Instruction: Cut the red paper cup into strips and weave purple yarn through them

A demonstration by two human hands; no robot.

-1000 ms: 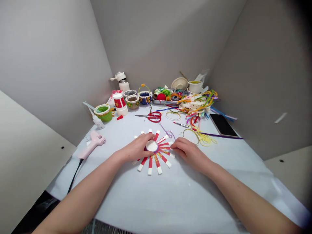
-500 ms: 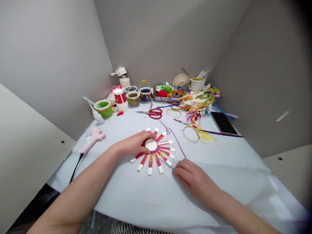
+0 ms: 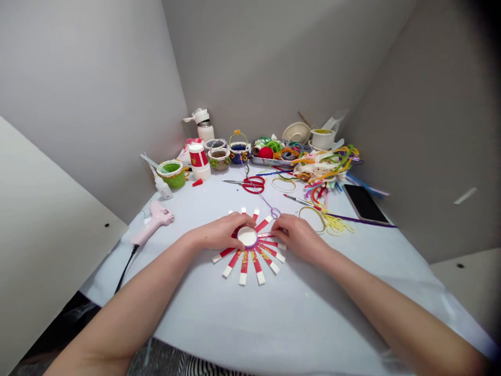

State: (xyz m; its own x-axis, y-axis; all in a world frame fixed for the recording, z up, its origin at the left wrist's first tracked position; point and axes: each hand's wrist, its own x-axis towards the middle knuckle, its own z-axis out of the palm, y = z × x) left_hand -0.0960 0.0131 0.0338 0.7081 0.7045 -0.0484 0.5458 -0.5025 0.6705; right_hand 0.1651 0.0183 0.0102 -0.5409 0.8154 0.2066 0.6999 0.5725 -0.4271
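Observation:
A paper cup cut into red-and-white strips (image 3: 250, 256) lies flat like a sunburst in the middle of the table, its white round base (image 3: 247, 236) at the centre. My left hand (image 3: 221, 232) rests on its left side, fingers curled against the base. My right hand (image 3: 297, 236) sits at the right-hand strips, fingers pinched on a purple yarn (image 3: 265, 201) that runs back towards the craft pile and loops near my fingertips.
A pink glue gun (image 3: 153, 222) with a black cord lies at the left. Red scissors (image 3: 250, 184), yarn rings, a paintbrush, a phone (image 3: 365, 204), small decorated cups (image 3: 219, 156), a green cup (image 3: 172, 173) and a pile of coloured yarn (image 3: 324, 164) crowd the back. Grey walls close in.
My right hand, which had pulled the purple yarn out towards the near right, has come back up to the strips on the right. My left hand stays on the cup base.

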